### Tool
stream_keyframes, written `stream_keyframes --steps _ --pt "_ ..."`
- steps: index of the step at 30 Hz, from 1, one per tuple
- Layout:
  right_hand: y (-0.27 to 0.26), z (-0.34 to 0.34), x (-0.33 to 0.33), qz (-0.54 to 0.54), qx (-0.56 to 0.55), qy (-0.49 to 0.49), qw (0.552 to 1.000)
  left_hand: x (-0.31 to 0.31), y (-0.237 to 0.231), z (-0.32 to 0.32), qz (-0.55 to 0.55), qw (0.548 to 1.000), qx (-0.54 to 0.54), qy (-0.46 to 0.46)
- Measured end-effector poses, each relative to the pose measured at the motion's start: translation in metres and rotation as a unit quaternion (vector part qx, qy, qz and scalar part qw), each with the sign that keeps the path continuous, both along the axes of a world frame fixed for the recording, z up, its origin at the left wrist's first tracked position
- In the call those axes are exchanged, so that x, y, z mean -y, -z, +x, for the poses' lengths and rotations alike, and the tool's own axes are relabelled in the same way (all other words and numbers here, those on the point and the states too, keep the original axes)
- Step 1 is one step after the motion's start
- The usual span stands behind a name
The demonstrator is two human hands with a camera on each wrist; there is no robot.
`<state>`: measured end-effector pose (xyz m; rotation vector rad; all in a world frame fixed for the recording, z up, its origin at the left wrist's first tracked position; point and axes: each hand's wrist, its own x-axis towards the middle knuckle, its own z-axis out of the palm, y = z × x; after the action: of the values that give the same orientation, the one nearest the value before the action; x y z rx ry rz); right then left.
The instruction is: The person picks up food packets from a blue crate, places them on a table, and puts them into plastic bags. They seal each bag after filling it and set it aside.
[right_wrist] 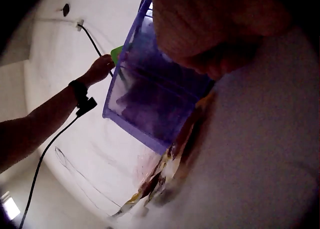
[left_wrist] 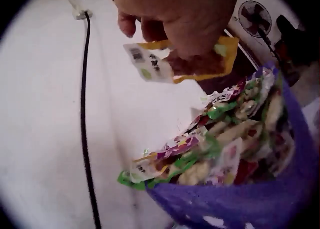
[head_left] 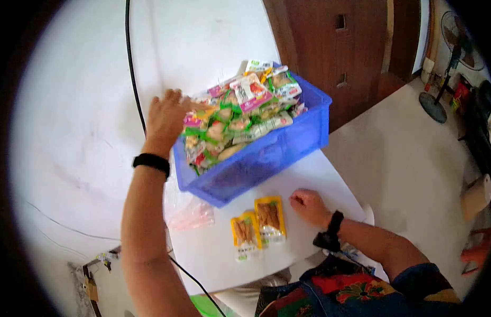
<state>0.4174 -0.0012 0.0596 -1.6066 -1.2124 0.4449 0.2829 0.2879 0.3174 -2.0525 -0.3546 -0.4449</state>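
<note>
My left hand is over the back left side of the blue basket. In the left wrist view that hand pinches a yellow-edged packet above the heap of mixed packets. On the white table, two yellow packets lie side by side, one to the left of the other. Right of them my right hand rests with curled fingers and nothing visible in it. The right wrist view shows this hand close up, beside the basket.
A clear and pink plastic bag lies on the table at the left front of the basket. A black cable hangs along the white wall. Brown doors and a standing fan are beyond, to the right.
</note>
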Motion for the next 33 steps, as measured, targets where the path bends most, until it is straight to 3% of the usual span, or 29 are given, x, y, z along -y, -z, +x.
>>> stream_keyframes --steps 2,5,8,10,12,15,18,20,21,22,26,28,29,30,32,33 --pt "-0.007 -0.002 0.001 0.010 -0.005 -0.004 1.000 0.027 -0.015 -0.034 -0.045 0.999 0.009 -0.001" --pt "0.000 0.000 -0.002 -0.039 0.031 0.009 0.999 0.070 -0.008 -0.091 -0.014 1.000 0.003 0.017" --pt "0.000 -0.004 -0.005 -0.023 0.024 0.004 0.999 0.091 0.036 -0.147 -0.088 0.995 -0.029 0.036" --pt "0.002 -0.003 -0.007 -0.032 0.019 -0.002 0.999 0.116 0.073 -0.169 -0.199 0.979 -0.005 0.049" --pt "0.000 -0.007 -0.008 -0.033 0.017 -0.006 0.999 0.123 0.109 -0.188 -0.217 0.972 -0.089 0.032" --pt "-0.007 -0.012 -0.008 -0.067 0.037 -0.017 0.997 0.141 0.135 -0.192 -0.216 0.972 -0.071 0.052" --pt "-0.019 -0.026 -0.002 -0.099 0.136 -0.030 0.985 0.146 0.159 -0.201 -0.202 0.976 -0.012 0.076" --pt "-0.021 -0.040 0.001 -0.052 0.273 -0.046 0.959 0.155 0.171 -0.208 -0.267 0.963 -0.026 -0.034" --pt "-0.022 -0.046 0.001 -0.051 0.276 -0.049 0.959 0.163 0.178 -0.209 -0.282 0.956 -0.026 -0.075" --pt "-0.023 -0.051 0.002 -0.067 0.288 -0.082 0.952 0.168 0.186 -0.210 -0.252 0.964 -0.036 -0.080" --pt "-0.015 -0.069 -0.002 -0.082 0.323 -0.154 0.930 0.205 0.208 -0.188 -0.317 0.941 0.016 -0.118" --pt "-0.025 -0.082 0.002 -0.114 0.334 -0.166 0.921 0.218 0.207 -0.171 -0.422 0.896 -0.008 -0.138" --pt "-0.030 -0.087 0.003 -0.147 0.346 -0.170 0.911 0.217 0.219 -0.163 -0.490 0.853 0.027 -0.177" --pt "-0.033 -0.092 0.002 -0.180 0.358 -0.174 0.899 0.218 0.233 -0.158 -0.418 0.895 0.080 -0.133" --pt "-0.031 -0.096 -0.002 -0.159 0.348 -0.196 0.903 0.214 0.219 -0.150 -0.523 0.838 0.040 -0.154" --pt "-0.031 -0.097 -0.003 -0.175 0.346 -0.201 0.900 0.208 0.213 -0.150 -0.517 0.840 0.047 -0.158"
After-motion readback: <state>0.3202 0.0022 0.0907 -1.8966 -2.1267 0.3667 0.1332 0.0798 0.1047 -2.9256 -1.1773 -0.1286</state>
